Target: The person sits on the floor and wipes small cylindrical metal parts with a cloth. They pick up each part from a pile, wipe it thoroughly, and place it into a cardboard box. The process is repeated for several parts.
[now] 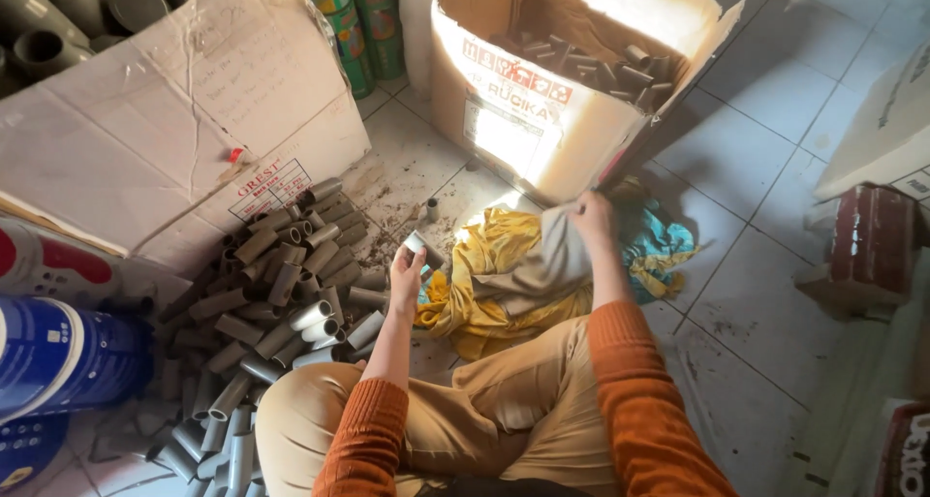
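My left hand [405,279] holds a short grey pipe piece [419,246] above the floor, just right of a heap of grey pipe pieces [281,294]. My right hand [591,216] grips a beige cloth [538,264] that lies over a yellow cloth [484,274] and a teal cloth [664,245]. Both arms wear orange sleeves. I sit on the tiled floor with my tan trousers below the hands.
An open cardboard box [542,119] with more grey pipe pieces stands ahead. A flattened carton [165,119] leans at the left. Blue cans [58,352] sit at far left, green cans [358,22] at the back, a red-brown block [867,245] at right.
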